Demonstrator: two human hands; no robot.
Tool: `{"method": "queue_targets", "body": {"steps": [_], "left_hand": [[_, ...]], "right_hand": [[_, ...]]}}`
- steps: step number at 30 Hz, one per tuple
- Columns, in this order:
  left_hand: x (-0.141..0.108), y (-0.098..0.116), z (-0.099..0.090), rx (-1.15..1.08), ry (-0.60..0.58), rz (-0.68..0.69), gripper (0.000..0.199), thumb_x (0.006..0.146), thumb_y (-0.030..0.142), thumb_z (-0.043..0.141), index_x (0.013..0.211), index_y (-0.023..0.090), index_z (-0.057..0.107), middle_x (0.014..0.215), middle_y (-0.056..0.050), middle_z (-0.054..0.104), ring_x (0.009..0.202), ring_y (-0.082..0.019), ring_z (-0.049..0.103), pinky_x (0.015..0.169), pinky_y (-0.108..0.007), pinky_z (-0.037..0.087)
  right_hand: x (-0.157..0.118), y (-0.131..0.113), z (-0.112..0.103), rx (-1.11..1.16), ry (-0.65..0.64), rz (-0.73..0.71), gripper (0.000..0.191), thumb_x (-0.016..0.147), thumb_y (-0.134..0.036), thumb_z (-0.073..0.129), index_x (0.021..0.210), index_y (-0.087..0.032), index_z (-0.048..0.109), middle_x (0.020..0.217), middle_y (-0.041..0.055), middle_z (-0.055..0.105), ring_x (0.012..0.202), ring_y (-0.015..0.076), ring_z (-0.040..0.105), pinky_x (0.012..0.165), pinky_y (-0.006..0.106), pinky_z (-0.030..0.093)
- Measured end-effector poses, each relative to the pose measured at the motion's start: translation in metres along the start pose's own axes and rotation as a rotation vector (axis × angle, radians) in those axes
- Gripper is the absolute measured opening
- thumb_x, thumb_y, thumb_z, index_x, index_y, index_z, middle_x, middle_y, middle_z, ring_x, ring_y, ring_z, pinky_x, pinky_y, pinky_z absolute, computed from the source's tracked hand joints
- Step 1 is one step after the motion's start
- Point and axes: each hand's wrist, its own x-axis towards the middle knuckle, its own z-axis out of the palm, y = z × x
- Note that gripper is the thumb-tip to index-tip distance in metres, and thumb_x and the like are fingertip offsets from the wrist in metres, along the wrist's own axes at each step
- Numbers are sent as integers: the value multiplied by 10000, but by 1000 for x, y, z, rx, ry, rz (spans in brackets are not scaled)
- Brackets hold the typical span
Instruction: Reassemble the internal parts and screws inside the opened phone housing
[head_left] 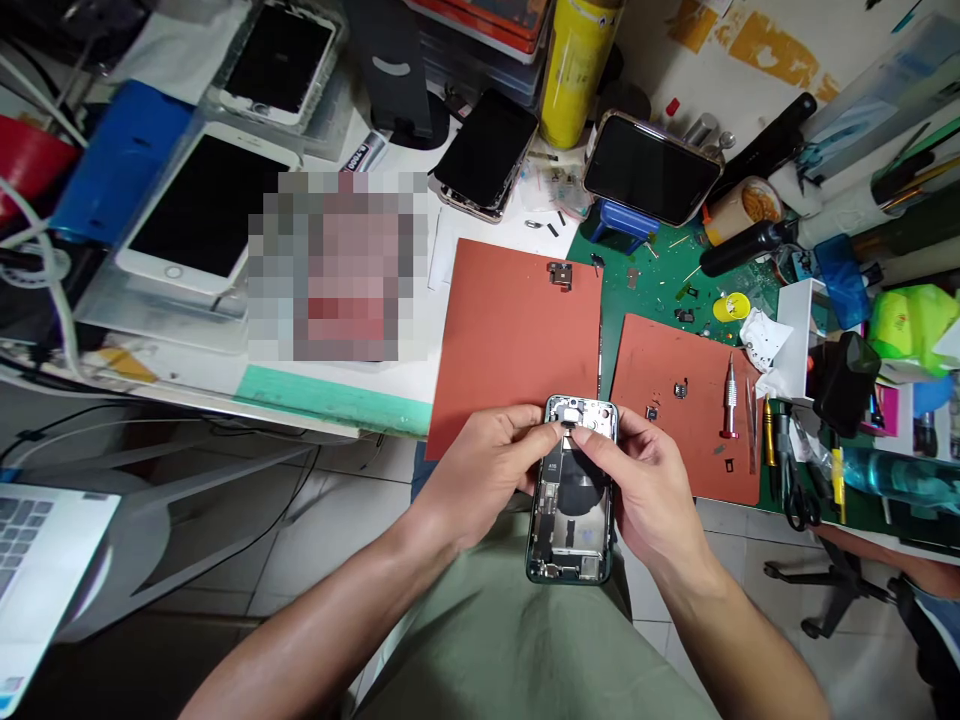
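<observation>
An opened phone (576, 500) with its inner parts showing is held upright between my two hands, over my lap at the table's front edge. My left hand (499, 455) grips its left side, the thumb pressing on the upper part of the frame. My right hand (641, 470) grips the right side, and its thumb also rests inside near the top. Both thumb tips nearly meet over a small dark part. Just beyond the phone lies a red-brown mat (517, 340) with a small metal part (560, 275) near its far right corner.
A second red-brown mat (690, 420) on the right bears small parts and a screwdriver (730, 395). Scissors (799, 495) lie farther right. Behind are a propped phone (652, 168), a dark phone (487, 150) and a yellow can (577, 70). A laptop (45, 560) is at lower left.
</observation>
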Motion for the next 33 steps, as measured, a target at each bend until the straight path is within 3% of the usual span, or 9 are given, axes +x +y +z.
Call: {"method": "queue_targets", "body": {"steps": [5, 16, 33], "left_hand": [[4, 4, -1, -79, 0, -82, 343, 814, 478, 769, 907, 149, 734, 812, -33, 670, 697, -138, 604, 572, -244, 444], [4, 5, 2, -54, 12, -82, 325, 803, 475, 754, 868, 159, 709, 785, -26, 659, 670, -133, 598, 563, -244, 436], [2, 2, 3, -32, -8, -38, 284, 835, 442, 767, 890, 165, 738, 815, -17, 665, 699, -116, 583, 572, -226, 431]], "right_hand": [[2, -5, 1, 50, -31, 57, 265, 775, -353, 938, 979, -228, 824, 916, 24, 793, 813, 169, 697, 759, 285, 561], [3, -5, 2, 72, 4, 100, 312, 741, -366, 963, 985, -225, 827, 918, 25, 802, 761, 154, 700, 730, 275, 586], [0, 1, 2, -6, 66, 33, 297, 789, -398, 927, 1001, -229, 807, 928, 27, 784, 790, 170, 683, 727, 299, 577]]}}
